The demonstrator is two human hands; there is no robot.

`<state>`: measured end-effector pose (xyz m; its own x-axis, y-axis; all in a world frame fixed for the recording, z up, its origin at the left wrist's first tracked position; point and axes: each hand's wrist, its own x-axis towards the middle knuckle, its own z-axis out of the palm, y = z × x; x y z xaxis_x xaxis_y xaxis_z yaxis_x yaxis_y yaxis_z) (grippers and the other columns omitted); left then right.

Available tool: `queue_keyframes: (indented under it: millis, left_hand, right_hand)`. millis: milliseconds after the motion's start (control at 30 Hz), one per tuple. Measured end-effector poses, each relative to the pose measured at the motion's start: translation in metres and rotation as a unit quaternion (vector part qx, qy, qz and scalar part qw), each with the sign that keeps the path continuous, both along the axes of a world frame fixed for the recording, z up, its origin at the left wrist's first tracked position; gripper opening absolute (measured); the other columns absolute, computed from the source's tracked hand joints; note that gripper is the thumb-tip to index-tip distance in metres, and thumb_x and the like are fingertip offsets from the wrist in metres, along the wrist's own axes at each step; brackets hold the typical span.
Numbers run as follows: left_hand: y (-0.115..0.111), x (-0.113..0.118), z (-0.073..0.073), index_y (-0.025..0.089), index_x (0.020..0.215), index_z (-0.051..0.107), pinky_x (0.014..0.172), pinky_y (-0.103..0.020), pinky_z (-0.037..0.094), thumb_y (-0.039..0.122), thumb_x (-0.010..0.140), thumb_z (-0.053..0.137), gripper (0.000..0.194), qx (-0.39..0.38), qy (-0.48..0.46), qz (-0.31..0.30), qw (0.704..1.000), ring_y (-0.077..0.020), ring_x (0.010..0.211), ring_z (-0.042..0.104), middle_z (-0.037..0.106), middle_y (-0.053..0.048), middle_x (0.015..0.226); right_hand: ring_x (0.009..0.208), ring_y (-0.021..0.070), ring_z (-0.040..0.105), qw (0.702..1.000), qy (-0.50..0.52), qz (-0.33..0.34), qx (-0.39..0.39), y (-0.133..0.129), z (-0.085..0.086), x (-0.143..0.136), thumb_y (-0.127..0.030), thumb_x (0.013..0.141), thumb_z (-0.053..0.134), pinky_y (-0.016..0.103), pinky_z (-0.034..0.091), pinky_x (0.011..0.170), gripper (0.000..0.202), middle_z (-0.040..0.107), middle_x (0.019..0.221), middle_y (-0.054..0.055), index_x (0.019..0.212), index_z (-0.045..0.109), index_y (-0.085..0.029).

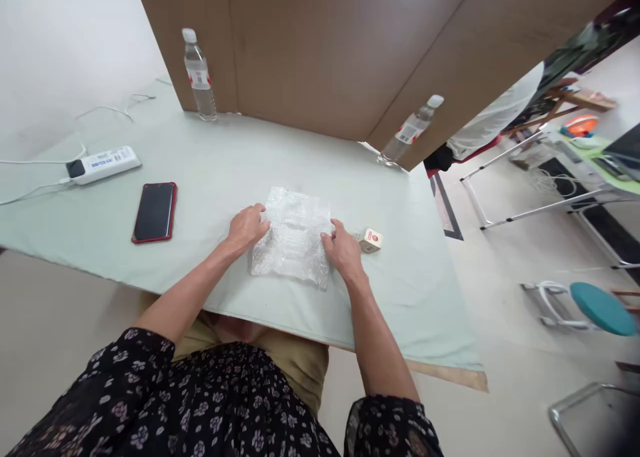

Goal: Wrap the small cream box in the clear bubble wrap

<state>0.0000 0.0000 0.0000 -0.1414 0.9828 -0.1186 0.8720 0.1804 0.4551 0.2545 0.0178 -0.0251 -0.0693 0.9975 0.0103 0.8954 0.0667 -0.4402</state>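
A sheet of clear bubble wrap (293, 233) lies roughly flat on the pale green tablecloth in front of me. My left hand (247, 229) is at its left edge, fingers curled and thumb against the plastic. On the opposite side my right hand (344, 249) has its thumb on the right edge, with the index finger bent beside it. Both hands appear to hold the sheet by its sides; the undersides of the fingers are hidden. Just right of my right hand sits a small cream box (371, 240) with a red mark, partly covered by that hand.
A phone in a red case (155, 212) and a white power strip (104, 165) with cables lie to the left. Two water bottles (200, 77) stand against a tall brown cardboard panel (310, 50) at the back. A teal stool (603, 308) is on the floor at right.
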Motion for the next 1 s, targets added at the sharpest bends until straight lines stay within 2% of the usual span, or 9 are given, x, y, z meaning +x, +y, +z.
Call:
queue_keyframes:
  millis: [133,233,400,500,600,733,800,900,1000]
  left_hand:
    - [0.010,0.008,-0.005,0.018,0.123,0.065,0.084,-0.034,0.050,0.014,0.088,0.052,0.038,0.020,-0.007,0.001,1.000,-0.0259,0.102,0.068,0.074,-0.008,0.102]
    - [0.017,0.009,-0.009,0.018,0.122,0.065,0.086,-0.034,0.050,0.013,0.088,0.051,0.037,0.064,-0.007,0.001,0.998,-0.0253,0.102,0.067,0.072,-0.008,0.105]
    - [0.010,0.010,-0.014,0.020,0.123,0.064,0.087,-0.038,0.052,0.015,0.085,0.056,0.039,0.123,0.014,0.013,0.992,-0.0281,0.106,0.064,0.065,-0.012,0.113]
    - [-0.009,0.014,-0.015,0.016,0.119,0.066,0.097,-0.043,0.049,0.018,0.087,0.055,0.034,0.188,0.032,-0.060,0.980,-0.0298,0.109,0.060,0.064,-0.014,0.114]
    - [-0.027,0.016,-0.018,0.016,0.116,0.068,0.101,-0.048,0.047,0.028,0.087,0.061,0.032,0.191,0.026,-0.171,0.966,-0.0326,0.117,0.056,0.061,-0.016,0.125]
    - [-0.037,0.009,-0.027,0.017,0.122,0.066,0.105,-0.050,0.044,0.035,0.081,0.068,0.044,0.128,0.017,-0.241,0.962,-0.0348,0.123,0.053,0.060,-0.016,0.132]
    - [-0.038,0.004,-0.031,0.017,0.126,0.063,0.108,-0.050,0.042,0.036,0.081,0.067,0.049,0.116,0.014,-0.251,0.961,-0.0343,0.126,0.052,0.059,-0.016,0.136]
    - [-0.040,-0.002,-0.035,0.018,0.131,0.060,0.112,-0.050,0.038,0.036,0.081,0.066,0.053,0.117,-0.001,-0.256,0.960,-0.0335,0.132,0.050,0.057,-0.015,0.142]
    - [-0.043,-0.005,-0.040,0.017,0.133,0.058,0.115,-0.050,0.036,0.034,0.080,0.064,0.057,0.117,-0.017,-0.251,0.961,-0.0337,0.137,0.047,0.055,-0.015,0.146]
  right_hand:
    - [0.104,0.0276,0.067,0.996,0.051,0.024,0.069,0.011,-0.013,-0.004,-0.024,0.090,0.047,0.044,0.051,0.095,0.050,0.072,0.115,0.014,0.138,0.055,-0.016]
    - [0.104,0.0266,0.065,0.990,0.068,0.024,0.122,0.019,-0.020,-0.002,-0.022,0.089,0.043,0.045,0.050,0.097,0.049,0.070,0.117,0.013,0.136,0.056,-0.017]
    - [0.104,0.0310,0.063,0.986,0.042,0.029,0.157,0.021,-0.022,-0.007,-0.026,0.087,0.052,0.048,0.050,0.093,0.050,0.065,0.120,0.017,0.136,0.056,-0.016]
    - [0.116,0.0326,0.058,0.977,0.035,0.038,0.208,0.010,-0.013,-0.001,-0.029,0.089,0.053,0.051,0.046,0.100,0.042,0.061,0.128,0.018,0.129,0.060,-0.018]
    - [0.124,0.0340,0.053,0.972,0.027,0.007,0.233,-0.004,0.001,0.024,-0.033,0.089,0.055,0.056,0.042,0.105,0.039,0.058,0.134,0.016,0.126,0.061,-0.021]
    - [0.133,0.0401,0.046,0.983,-0.005,-0.069,0.169,-0.013,0.008,0.073,-0.037,0.078,0.063,0.063,0.040,0.104,0.061,0.048,0.148,0.017,0.137,0.053,-0.024]
    - [0.132,0.0413,0.047,0.990,0.006,-0.076,0.117,-0.013,0.004,0.092,-0.038,0.072,0.065,0.064,0.040,0.103,0.068,0.052,0.145,0.018,0.137,0.052,-0.022]
    - [0.117,0.0359,0.059,0.991,0.088,-0.078,0.062,-0.009,-0.004,0.105,-0.038,0.069,0.063,0.057,0.048,0.096,0.066,0.061,0.135,0.018,0.131,0.055,-0.018]
    - [0.101,0.0294,0.064,0.981,0.155,-0.101,0.064,-0.006,-0.005,0.102,-0.039,0.068,0.064,0.049,0.052,0.087,0.058,0.068,0.120,0.015,0.122,0.060,-0.018]
